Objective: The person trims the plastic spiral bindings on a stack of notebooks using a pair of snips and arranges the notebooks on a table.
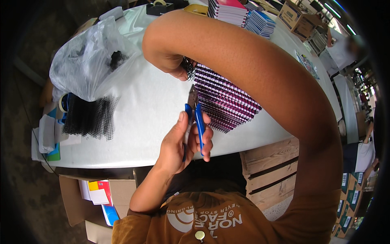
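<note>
My left hand is closed around blue-handled pliers, whose handles stand a little apart. The pliers' metal jaws point away from me, at the left edge of a stack of spiral-bound notebooks with purple covers and black coils. My right arm arches over the stack from the right. At its end, my right hand bends in, its fingers closed at a black spiral coil by the stack's far left corner. The wrist and forearm hide part of the fingers and the stack's far side.
Loose black coils lie at the left, beside a clear plastic bag holding more. Stacked red books and blue books stand at the back. An open carton is below the table's left edge; a wooden crate is nearer right.
</note>
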Action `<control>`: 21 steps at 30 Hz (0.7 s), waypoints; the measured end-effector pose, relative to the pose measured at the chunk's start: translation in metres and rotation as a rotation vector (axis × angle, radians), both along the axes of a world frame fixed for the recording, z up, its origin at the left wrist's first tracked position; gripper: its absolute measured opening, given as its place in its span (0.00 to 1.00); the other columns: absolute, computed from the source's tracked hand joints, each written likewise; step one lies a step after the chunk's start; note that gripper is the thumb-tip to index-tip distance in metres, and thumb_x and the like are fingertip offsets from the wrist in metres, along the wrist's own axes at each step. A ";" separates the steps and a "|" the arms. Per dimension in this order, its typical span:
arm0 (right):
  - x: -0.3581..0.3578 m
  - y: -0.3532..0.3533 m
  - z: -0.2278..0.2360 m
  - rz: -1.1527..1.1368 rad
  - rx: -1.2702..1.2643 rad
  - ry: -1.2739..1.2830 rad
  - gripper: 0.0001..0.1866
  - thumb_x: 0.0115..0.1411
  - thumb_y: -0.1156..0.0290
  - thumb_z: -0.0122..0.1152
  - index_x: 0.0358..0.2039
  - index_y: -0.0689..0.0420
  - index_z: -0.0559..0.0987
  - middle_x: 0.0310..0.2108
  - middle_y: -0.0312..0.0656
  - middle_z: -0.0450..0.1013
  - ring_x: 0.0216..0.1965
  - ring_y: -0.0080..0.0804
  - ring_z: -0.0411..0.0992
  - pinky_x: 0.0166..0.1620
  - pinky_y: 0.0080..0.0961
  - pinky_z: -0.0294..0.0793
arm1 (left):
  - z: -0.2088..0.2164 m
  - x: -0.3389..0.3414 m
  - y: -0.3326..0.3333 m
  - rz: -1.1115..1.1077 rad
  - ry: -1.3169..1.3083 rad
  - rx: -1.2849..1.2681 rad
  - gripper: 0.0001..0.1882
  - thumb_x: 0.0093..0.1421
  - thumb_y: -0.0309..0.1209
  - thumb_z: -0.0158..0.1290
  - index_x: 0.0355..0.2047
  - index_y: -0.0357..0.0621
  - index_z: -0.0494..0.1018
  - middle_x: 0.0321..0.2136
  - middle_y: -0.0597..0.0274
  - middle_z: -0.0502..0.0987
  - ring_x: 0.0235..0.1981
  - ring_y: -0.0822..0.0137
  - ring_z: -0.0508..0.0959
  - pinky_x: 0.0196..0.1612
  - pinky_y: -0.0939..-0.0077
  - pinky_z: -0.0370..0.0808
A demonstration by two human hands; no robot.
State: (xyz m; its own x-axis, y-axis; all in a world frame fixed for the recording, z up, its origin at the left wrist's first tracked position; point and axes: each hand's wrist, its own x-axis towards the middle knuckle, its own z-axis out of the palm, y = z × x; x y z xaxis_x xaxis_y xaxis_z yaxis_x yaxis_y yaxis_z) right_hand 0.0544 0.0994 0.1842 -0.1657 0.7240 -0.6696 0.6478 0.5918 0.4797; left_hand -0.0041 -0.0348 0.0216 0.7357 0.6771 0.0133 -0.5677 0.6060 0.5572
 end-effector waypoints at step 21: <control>0.007 -0.030 0.013 0.011 0.151 0.217 0.13 0.40 0.70 0.73 0.30 0.53 0.84 0.29 0.40 0.78 0.30 0.35 0.76 0.33 0.33 0.76 | 0.038 0.009 0.004 0.089 0.093 -0.075 0.29 0.65 0.53 0.24 0.45 0.41 0.63 0.27 0.58 0.69 0.24 0.61 0.73 0.32 0.66 0.76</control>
State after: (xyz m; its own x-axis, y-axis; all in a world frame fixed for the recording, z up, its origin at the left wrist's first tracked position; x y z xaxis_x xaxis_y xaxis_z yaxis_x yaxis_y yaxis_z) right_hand 0.0617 0.0690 0.1970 -0.3022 0.8106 -0.5017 0.7391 0.5316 0.4137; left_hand 0.0050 -0.0313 0.0591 0.6682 0.7365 -0.1053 -0.5692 0.5971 0.5652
